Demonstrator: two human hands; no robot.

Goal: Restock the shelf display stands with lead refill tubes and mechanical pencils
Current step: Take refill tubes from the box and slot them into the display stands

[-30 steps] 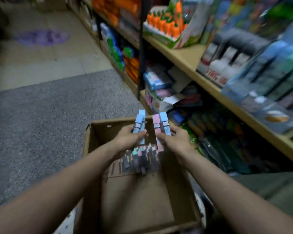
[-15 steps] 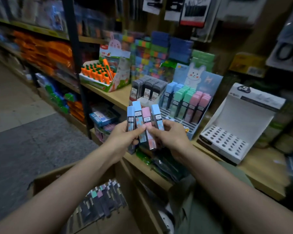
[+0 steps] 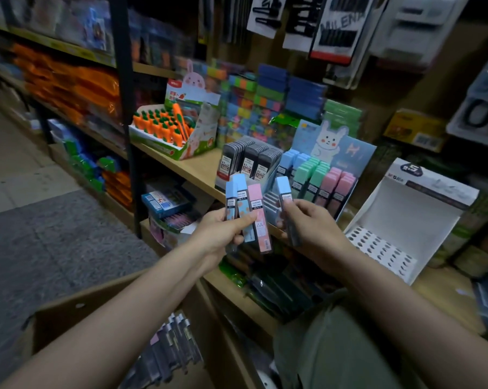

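Pastel boxy refill tubes point(image 3: 244, 211) fan from left hand point(image 3: 219, 233); right hand point(image 3: 307, 224) pinches one.

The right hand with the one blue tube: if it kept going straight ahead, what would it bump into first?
Probably the bunny display stand on the wooden shelf: the right hand and its blue-capped lead refill tube point toward its rows of pastel tubes. Depth is hard to judge.

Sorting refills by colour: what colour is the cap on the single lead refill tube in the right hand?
Light blue, clearest in the head view: the right hand holds one lead refill tube.

"MILENA" on a hanging card point(image 3: 338, 26); "100" on grey tubes point(image 3: 249, 161).
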